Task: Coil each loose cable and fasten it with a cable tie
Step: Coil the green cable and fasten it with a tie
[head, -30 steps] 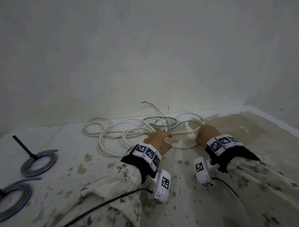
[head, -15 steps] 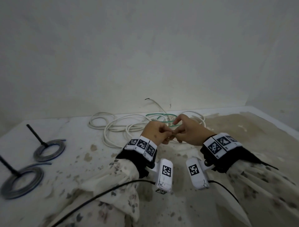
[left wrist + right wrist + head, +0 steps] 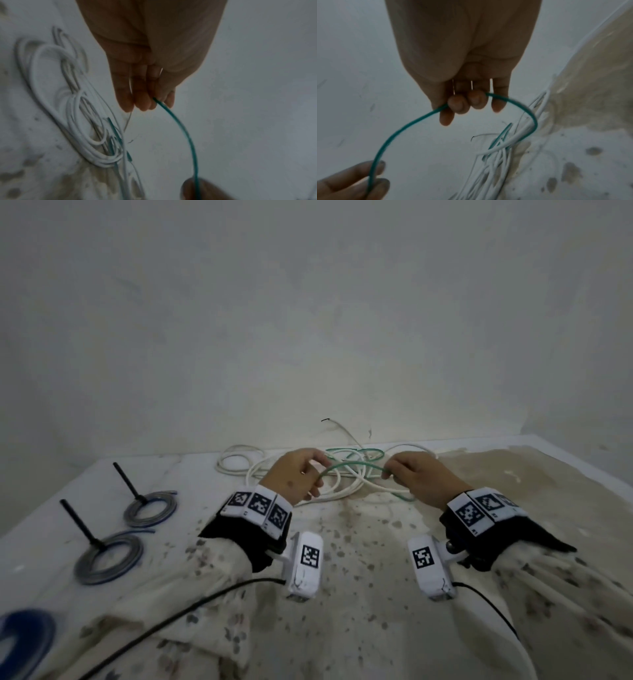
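Observation:
A thin green cable point(image 3: 349, 465) arches between my two hands above the stained table point(image 3: 359, 559). My left hand point(image 3: 301, 474) pinches one part of it point(image 3: 164, 106) between thumb and fingers. My right hand point(image 3: 416, 477) grips the green cable point(image 3: 412, 121) farther along with curled fingers. From there it runs down into a tangle of loose white cables point(image 3: 308, 474) by the wall, seen also as white cables point(image 3: 77, 121) in the left wrist view. More green loops point(image 3: 356, 453) lie in that tangle.
Two coiled grey-blue cables point(image 3: 150, 508) point(image 3: 109, 556), each with a black tie standing up from it, lie at the left. A blue coil point(image 3: 24, 642) sits at the bottom left corner. The wall point(image 3: 308, 337) rises just behind the tangle.
My hands were together at the tangle half a second ago; now they have drawn apart and lifted, with a length of green cable stretched between them.

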